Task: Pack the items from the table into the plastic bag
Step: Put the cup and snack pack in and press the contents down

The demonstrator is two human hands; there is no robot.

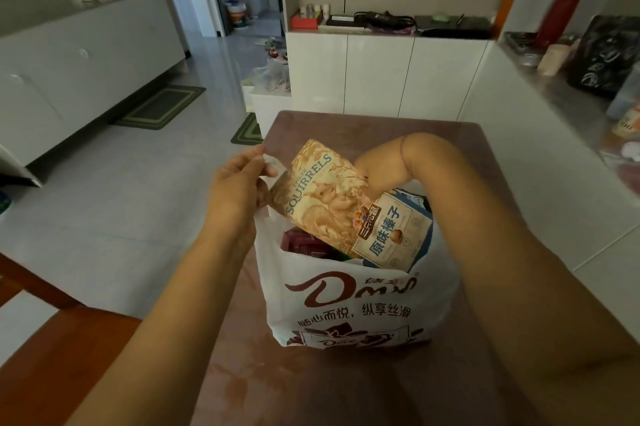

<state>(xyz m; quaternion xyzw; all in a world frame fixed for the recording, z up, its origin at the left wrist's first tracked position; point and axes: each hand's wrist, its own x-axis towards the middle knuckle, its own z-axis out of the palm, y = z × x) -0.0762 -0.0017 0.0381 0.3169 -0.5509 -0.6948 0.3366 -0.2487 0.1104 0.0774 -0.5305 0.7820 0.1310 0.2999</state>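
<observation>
A white plastic bag (349, 308) with brown lettering stands open on the brown table (311, 384). A tan and blue snack packet (332, 204) marked "Squirrels" sticks up out of the bag's mouth, tilted to the left. My right hand (379, 169) is bent down behind the packet and grips its far side; the fingers are mostly hidden. My left hand (239, 183) pinches the bag's left rim and holds it up. A dark red packet (299, 242) lies inside the bag, under the snack packet.
A wooden chair (52, 349) stands at the lower left. White cabinets (384, 72) with clutter on top stand behind the table, and a counter (561, 103) with bags runs along the right. Pale floor tiles and green mats (162, 107) lie to the left.
</observation>
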